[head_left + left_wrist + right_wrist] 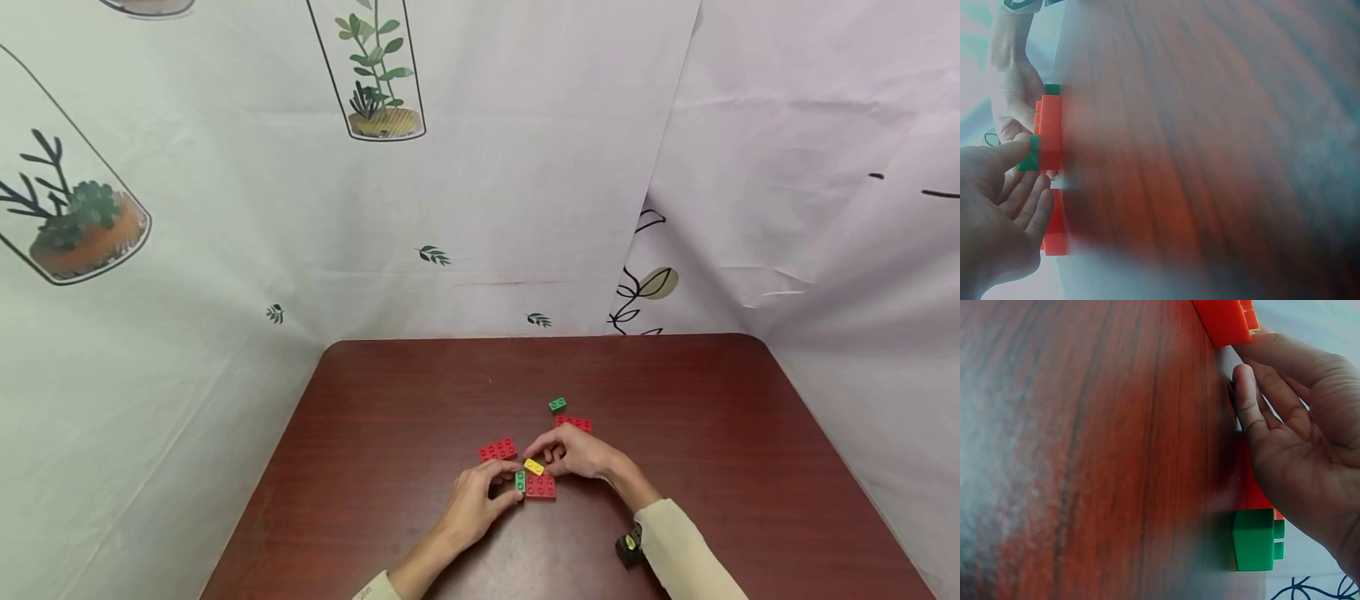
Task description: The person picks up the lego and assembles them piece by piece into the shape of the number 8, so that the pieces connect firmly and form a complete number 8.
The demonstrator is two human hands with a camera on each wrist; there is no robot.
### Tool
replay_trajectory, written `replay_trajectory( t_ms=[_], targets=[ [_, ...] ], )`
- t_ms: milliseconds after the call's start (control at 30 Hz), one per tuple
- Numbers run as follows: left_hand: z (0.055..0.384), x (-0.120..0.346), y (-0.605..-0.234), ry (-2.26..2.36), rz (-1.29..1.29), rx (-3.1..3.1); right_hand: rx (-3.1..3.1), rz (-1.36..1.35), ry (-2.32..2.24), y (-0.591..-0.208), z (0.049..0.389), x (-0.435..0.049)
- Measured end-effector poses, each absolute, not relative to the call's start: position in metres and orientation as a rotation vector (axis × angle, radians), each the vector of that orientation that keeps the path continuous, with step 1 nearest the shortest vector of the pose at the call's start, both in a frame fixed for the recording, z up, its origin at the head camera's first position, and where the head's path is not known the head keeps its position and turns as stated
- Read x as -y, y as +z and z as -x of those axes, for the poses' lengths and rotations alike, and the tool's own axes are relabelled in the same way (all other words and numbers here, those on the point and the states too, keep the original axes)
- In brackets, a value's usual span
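In the head view my left hand pinches a small green brick between thumb and fingers. From the left wrist view, that green brick sits on the studded top of a red brick, at one end. My right hand comes from the other side and holds a small yellow brick between thumb and index finger, at the far edge of the red brick. Only a sliver of yellow shows in the right wrist view, by the thumb, so its contact with the red brick is hidden.
A second red brick lies just beyond my left fingers. Past my right hand are another red brick, partly covered, and a green brick. All rest on the dark wooden table, with patterned cloth hanging around it.
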State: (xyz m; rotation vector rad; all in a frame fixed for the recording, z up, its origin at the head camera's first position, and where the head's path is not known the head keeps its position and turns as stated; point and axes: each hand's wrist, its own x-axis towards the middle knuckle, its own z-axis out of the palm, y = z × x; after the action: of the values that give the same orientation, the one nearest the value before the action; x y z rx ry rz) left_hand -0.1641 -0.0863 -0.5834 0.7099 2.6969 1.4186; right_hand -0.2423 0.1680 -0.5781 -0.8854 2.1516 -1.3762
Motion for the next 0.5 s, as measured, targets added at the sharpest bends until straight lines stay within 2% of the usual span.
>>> replay_trajectory(
  t_ms=[500],
  targets=[
    [0.1638, 0.0863, -0.5835, 1.411, -0.737, -2.713, -2.194, 0.764, -1.478, -0.5799, 0.2343, -0.1699]
  ],
)
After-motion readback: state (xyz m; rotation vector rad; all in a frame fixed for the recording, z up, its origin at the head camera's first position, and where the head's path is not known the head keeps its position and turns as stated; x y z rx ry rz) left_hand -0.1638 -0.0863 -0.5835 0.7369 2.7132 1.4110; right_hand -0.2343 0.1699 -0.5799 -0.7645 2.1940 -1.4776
